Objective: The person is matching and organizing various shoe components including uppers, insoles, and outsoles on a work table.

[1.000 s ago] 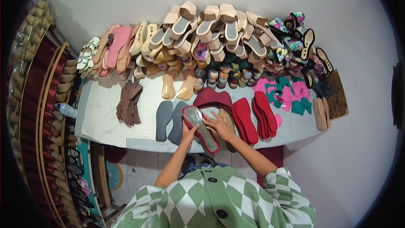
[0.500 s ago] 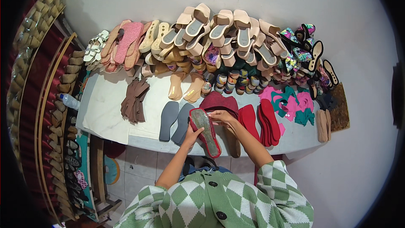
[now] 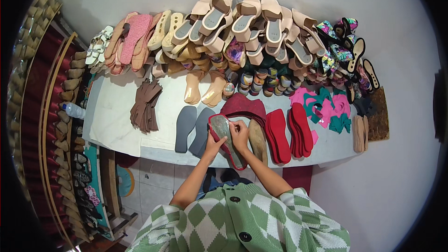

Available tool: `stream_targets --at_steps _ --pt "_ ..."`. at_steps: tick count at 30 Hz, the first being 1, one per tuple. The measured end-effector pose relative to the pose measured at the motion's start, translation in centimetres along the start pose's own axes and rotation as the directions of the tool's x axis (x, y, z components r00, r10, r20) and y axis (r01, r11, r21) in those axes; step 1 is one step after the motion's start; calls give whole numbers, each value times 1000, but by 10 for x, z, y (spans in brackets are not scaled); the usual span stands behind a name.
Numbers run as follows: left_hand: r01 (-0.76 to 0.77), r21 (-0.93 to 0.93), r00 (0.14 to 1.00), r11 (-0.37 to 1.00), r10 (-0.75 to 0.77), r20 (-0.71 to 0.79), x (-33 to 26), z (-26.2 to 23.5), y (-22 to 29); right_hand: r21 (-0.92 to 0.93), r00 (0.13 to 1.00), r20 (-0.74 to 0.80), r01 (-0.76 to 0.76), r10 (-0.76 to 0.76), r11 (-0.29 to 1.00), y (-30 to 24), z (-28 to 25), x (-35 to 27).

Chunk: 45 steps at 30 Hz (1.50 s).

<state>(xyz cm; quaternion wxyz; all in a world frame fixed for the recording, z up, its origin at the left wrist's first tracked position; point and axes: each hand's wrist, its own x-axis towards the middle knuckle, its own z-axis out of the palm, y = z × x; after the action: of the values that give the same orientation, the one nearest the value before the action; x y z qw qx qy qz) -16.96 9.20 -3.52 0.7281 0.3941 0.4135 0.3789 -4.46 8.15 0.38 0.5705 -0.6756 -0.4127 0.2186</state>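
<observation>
Over the table's front edge I hold a sandal sole [image 3: 220, 124] with a grey-green underside and a red rim of covering material. My left hand [image 3: 213, 148] is closed round its left side, with the thumb lying on the grey face. At the right edge my right hand [image 3: 239, 135] has its fingers bent and pinched against the red rim. A wooden shoe last [image 3: 257, 141] lies just right of that hand. Behind the sole is a stack of maroon curved pieces [image 3: 242, 106]. Grey soles [image 3: 185, 128] lie left of my hands, and stacked red soles [image 3: 277, 136] to the right.
Finished beige heeled sandals [image 3: 215, 17] are heaped along the wall at the back of the table [image 3: 114, 121]. Brown strips [image 3: 146, 105] lie left, pink and green cut pieces [image 3: 326, 107] right. A rack of shoe lasts [image 3: 63, 158] and a plastic bottle [image 3: 73, 110] stand at far left.
My right hand has slid down the sole's right edge from near its top. My left thumb now lies further over the grey face. The view has shifted slightly.
</observation>
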Motion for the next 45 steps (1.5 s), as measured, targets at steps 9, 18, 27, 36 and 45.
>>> stream_targets --at_steps 9,18,27,36,45 --pt "23 12 999 1000 -23 48 1 -3 2 -99 949 192 -237 252 967 27 -5 -4" --pt "-13 -11 1000 1000 13 4 0 1 5 -527 979 181 13 97 850 -5 -1 7" --pt "1 -40 1000 999 -1 11 -2 2 9 -415 963 185 -104 195 904 23 0 3" --pt "50 2 994 999 -50 99 -1 9 23 330 804 311 -591 506 736 66 2 -1" --pt "36 23 995 999 -38 89 1 12 22 -299 950 195 -178 243 937 35 -9 12"
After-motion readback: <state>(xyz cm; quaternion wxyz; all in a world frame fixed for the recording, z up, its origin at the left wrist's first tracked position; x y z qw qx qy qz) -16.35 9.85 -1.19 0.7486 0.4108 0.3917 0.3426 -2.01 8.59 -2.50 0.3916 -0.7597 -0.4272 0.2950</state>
